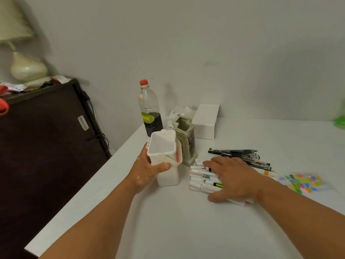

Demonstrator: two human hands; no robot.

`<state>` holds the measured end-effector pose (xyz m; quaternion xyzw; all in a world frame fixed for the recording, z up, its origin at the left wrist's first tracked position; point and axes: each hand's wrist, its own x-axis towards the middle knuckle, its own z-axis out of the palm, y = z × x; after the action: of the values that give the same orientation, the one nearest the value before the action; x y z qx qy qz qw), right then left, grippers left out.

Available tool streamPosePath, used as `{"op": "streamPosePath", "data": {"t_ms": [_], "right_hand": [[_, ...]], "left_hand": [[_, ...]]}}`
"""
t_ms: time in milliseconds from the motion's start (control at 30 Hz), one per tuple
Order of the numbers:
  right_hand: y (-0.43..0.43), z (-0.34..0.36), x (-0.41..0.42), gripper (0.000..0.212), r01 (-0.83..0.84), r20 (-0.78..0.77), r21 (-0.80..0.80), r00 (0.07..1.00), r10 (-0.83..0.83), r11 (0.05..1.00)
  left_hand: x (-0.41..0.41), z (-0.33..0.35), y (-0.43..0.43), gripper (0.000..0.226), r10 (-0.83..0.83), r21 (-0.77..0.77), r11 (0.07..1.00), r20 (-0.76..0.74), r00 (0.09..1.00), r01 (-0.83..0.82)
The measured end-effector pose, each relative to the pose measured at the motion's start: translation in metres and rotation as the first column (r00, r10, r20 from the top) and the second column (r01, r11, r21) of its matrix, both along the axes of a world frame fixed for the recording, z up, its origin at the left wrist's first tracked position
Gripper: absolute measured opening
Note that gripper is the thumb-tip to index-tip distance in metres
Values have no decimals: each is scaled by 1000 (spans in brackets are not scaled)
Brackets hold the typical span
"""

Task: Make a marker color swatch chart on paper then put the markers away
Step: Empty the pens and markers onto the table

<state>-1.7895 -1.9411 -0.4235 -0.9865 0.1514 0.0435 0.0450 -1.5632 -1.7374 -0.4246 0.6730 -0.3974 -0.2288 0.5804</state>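
Our left hand (pixel 149 170) wraps fingers and thumb round the white plastic case (pixel 168 177), which stands upright on the table (pixel 168 221) with its mouth open. Our right hand (pixel 233 179) lies spread flat on the markers (pixel 200 176) just beside the case. Black pens (pixel 240 155) lie behind them. The swatch chart (pixel 302 183), blurred, sits to the right, seemingly filled with colour patches.

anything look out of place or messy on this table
Nothing looks spilled. The markers under the right hand and the black pens lie loose on the table, while the white box in the left hand and the ceramic holder both look empty.
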Motion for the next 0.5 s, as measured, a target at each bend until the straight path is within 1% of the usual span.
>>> {"op": "streamPosePath", "data": {"t_ms": [133, 233, 333, 433, 500], "right_hand": [[-5, 0, 0, 113, -7, -6, 8, 1000, 7, 1000], [-6, -1, 1, 114, -15, 4, 15, 1000, 15, 1000], [-5, -2, -2, 116, -12, 11, 15, 1000, 12, 1000], [-1, -1, -6, 120, -5, 17, 6, 1000, 5, 1000], [3, 1, -9, 122, -4, 16, -10, 1000, 4, 1000]], "left_hand": [[-1, 4, -1, 93, -1, 13, 1000, -9, 1000, 1], [-1, -1, 6, 103, -8, 63, 998, -41, 999, 11], [-1, -9, 18, 114, 28, 88, 996, -113, 993, -18], [-12, -12, 24, 120, 89, 147, 986, -92, 992, -75], [-26, -13, 24, 123, 164, 147, 978, -84, 983, -151]]}}
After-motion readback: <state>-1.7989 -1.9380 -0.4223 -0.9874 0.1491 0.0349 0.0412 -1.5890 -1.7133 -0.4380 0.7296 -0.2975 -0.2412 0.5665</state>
